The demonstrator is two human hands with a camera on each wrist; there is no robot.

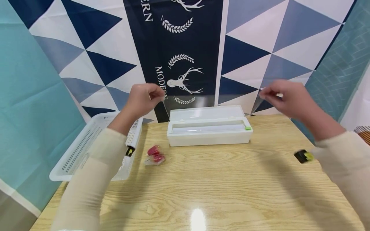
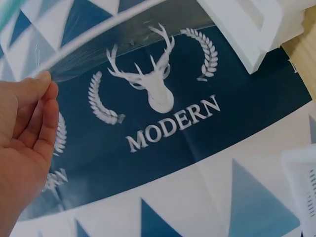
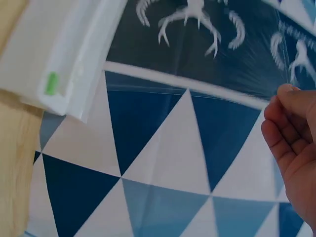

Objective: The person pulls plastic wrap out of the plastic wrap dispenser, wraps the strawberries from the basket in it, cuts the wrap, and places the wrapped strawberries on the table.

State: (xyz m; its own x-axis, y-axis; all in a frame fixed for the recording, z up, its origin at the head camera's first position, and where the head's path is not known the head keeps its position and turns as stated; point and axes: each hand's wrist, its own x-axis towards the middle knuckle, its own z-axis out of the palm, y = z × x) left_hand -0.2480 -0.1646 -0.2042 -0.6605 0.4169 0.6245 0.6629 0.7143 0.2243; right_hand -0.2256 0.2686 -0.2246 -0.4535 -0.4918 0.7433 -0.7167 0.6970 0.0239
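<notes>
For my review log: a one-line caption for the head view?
Both hands, left hand and right hand, pinch clear film above white dispenser box.

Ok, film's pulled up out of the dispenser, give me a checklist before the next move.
1. Left hand pinches its film corner: ok.
2. Right hand pinches the other corner: ok.
3. Film spread flat between the hands, no bunching seen: ok.
4. Dispenser lid open, box flat on the table: ok.
5. Green slider parked at the right end of the track: ok.
6. Wrapped red item lies apart from the film, beside the basket: ok.
7. Film still joined to the roll: cannot tell.
</notes>
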